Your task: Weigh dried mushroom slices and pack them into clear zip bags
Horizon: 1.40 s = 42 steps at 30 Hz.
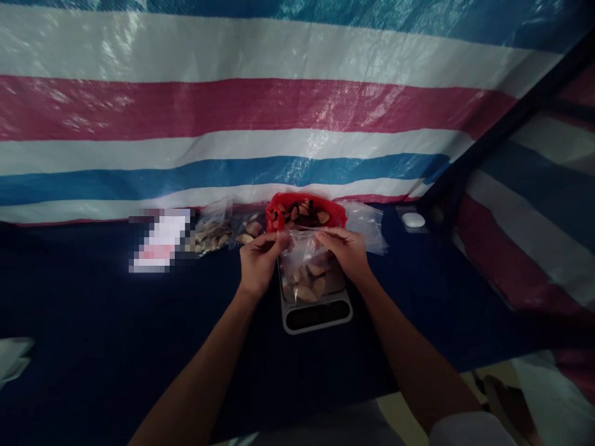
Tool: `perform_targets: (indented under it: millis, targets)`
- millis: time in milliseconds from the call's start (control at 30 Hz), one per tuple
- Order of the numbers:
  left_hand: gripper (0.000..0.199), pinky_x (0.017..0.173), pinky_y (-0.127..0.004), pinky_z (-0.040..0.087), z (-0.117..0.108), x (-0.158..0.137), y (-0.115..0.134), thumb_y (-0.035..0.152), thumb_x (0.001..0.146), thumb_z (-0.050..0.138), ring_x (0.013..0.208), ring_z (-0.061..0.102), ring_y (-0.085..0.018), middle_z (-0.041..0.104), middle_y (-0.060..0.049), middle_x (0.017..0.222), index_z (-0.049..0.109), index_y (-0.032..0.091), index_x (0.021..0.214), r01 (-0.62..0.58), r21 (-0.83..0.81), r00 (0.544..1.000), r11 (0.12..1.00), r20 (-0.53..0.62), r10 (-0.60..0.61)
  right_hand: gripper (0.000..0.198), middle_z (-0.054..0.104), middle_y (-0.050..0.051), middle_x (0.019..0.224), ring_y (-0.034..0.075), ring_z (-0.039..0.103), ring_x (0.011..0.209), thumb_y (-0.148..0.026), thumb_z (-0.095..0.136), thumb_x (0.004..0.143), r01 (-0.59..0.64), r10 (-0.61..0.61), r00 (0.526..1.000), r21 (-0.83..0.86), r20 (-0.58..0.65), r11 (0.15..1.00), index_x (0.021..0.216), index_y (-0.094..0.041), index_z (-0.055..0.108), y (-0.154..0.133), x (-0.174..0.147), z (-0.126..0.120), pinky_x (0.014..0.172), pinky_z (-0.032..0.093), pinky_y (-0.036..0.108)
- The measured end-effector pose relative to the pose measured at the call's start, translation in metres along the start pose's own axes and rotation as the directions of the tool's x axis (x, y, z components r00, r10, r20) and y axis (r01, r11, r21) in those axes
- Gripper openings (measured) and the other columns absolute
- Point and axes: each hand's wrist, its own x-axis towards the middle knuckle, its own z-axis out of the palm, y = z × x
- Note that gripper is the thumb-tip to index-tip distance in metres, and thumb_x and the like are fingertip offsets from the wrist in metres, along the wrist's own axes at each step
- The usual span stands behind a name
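While the left hand (258, 265) and the right hand (349, 253) pinched the top edge of a clear bag (304, 288) between thumb and fingers, a scale (318, 317) lay below it on the dark blue table (195, 334). The clear bag stood in the way of much of the scale's plate. It held a few brown slices (307, 293) low down. Just beyond the hands, a red bag (343, 214) gaped, with more pieces inside. To its left lay a small bag (250, 230) and a fuller bag (212, 235), both with pieces in them; to its right, flat bags (369, 226). A striped sheet (232, 108) rose behind. The scale's display was unreadable, and whether the clear bag touched the plate could not be told. A pale item (162, 241) was blurred into blocks; another object (13, 358) was cut off at the left edge.
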Motion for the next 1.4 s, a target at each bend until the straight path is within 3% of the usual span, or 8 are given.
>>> perform_targets:
  millis: [100, 267, 467, 667, 933, 1167, 1300, 1400]
  targets:
    - [0.026, 0.071, -0.029, 0.057, 0.000, -0.001, 0.003, 0.043, 0.071, 0.090, 0.067, 0.069, -0.017, 0.077, -0.004, 0.072, 0.081, 0.018, 0.075, -0.010, 0.010, 1.000, 1.000, 0.012, 0.010, 0.031, 0.077, 0.001, 0.072, 0.017, 0.067, 0.057, -0.053, 0.080, 0.074, 0.026, -0.026, 0.999, 0.009, 0.035, 1.000, 0.083, -0.023, 0.080, 0.000, 0.000, 0.001, 0.051, 0.056, 0.028]
    - [0.026, 0.067, -0.027, 0.057, -0.001, -0.002, 0.005, 0.044, 0.074, 0.088, 0.066, 0.070, -0.017, 0.079, -0.004, 0.072, 0.082, 0.019, 0.074, -0.001, 0.057, 0.999, 0.998, 0.034, -0.001, 0.026, 0.075, 0.002, 0.067, 0.017, 0.067, 0.059, -0.048, 0.081, 0.075, 0.106, -0.106, 0.994, 0.004, 0.028, 0.994, 0.072, -0.022, 0.079, 0.005, 0.002, 0.001, 0.055, 0.056, 0.027]
    - [0.029, 0.068, -0.029, 0.060, 0.000, -0.002, 0.007, 0.046, 0.074, 0.088, 0.068, 0.073, -0.019, 0.080, -0.005, 0.073, 0.084, 0.019, 0.082, 0.024, 0.084, 0.997, 0.996, 0.064, -0.030, 0.026, 0.077, 0.003, 0.069, 0.019, 0.070, 0.062, -0.049, 0.081, 0.076, 0.107, -0.107, 0.993, -0.007, 0.041, 0.994, 0.075, -0.023, 0.080, 0.008, 0.001, 0.002, 0.058, 0.059, 0.030]
    - [0.021, 0.065, -0.028, 0.059, 0.002, -0.005, 0.011, 0.040, 0.074, 0.086, 0.065, 0.072, -0.018, 0.079, -0.004, 0.070, 0.083, 0.020, 0.075, -0.031, 0.115, 0.999, 0.993, 0.039, 0.026, 0.034, 0.080, 0.005, 0.078, 0.024, 0.076, 0.072, -0.052, 0.082, 0.073, 0.119, -0.119, 0.993, -0.049, 0.004, 0.992, 0.086, -0.021, 0.081, 0.010, 0.001, 0.004, 0.063, 0.063, 0.033]
    - [0.025, 0.061, -0.027, 0.059, 0.006, -0.006, 0.014, 0.041, 0.072, 0.086, 0.064, 0.071, -0.018, 0.081, -0.004, 0.075, 0.085, 0.019, 0.083, 0.016, 0.143, 0.999, 0.990, 0.043, -0.022, 0.027, 0.078, 0.004, 0.072, 0.021, 0.073, 0.066, -0.049, 0.077, 0.081, 0.148, -0.147, 0.989, -0.053, 0.023, 0.988, 0.084, -0.022, 0.080, 0.015, 0.001, 0.003, 0.059, 0.062, 0.031]
    - [0.020, 0.067, -0.028, 0.059, 0.007, -0.006, 0.014, 0.039, 0.073, 0.086, 0.069, 0.073, -0.019, 0.081, -0.004, 0.076, 0.084, 0.020, 0.077, 0.008, 0.125, 0.996, 0.992, 0.093, -0.019, 0.027, 0.080, 0.004, 0.075, 0.023, 0.075, 0.067, -0.046, 0.080, 0.076, 0.116, -0.114, 0.993, -0.054, 0.030, 0.992, 0.085, -0.021, 0.080, 0.010, -0.001, 0.005, 0.060, 0.062, 0.032]
    - [0.020, 0.071, -0.030, 0.061, 0.006, -0.006, 0.014, 0.039, 0.074, 0.086, 0.072, 0.075, -0.020, 0.081, -0.005, 0.077, 0.080, 0.020, 0.069, -0.014, 0.105, 0.994, 0.994, 0.107, 0.002, 0.024, 0.081, 0.005, 0.080, 0.023, 0.078, 0.073, -0.045, 0.079, 0.078, 0.173, -0.166, 0.984, -0.113, 0.071, 0.978, 0.085, -0.021, 0.081, 0.008, -0.001, 0.004, 0.066, 0.063, 0.032]
    - [0.021, 0.069, -0.031, 0.061, 0.006, -0.006, 0.013, 0.041, 0.073, 0.087, 0.071, 0.075, -0.021, 0.081, -0.005, 0.076, 0.083, 0.020, 0.075, 0.001, 0.118, 0.993, 0.993, 0.115, -0.015, 0.022, 0.081, 0.004, 0.077, 0.022, 0.078, 0.072, -0.042, 0.077, 0.080, 0.205, -0.197, 0.978, -0.152, 0.061, 0.967, 0.086, -0.022, 0.082, 0.009, -0.001, 0.004, 0.066, 0.063, 0.031]
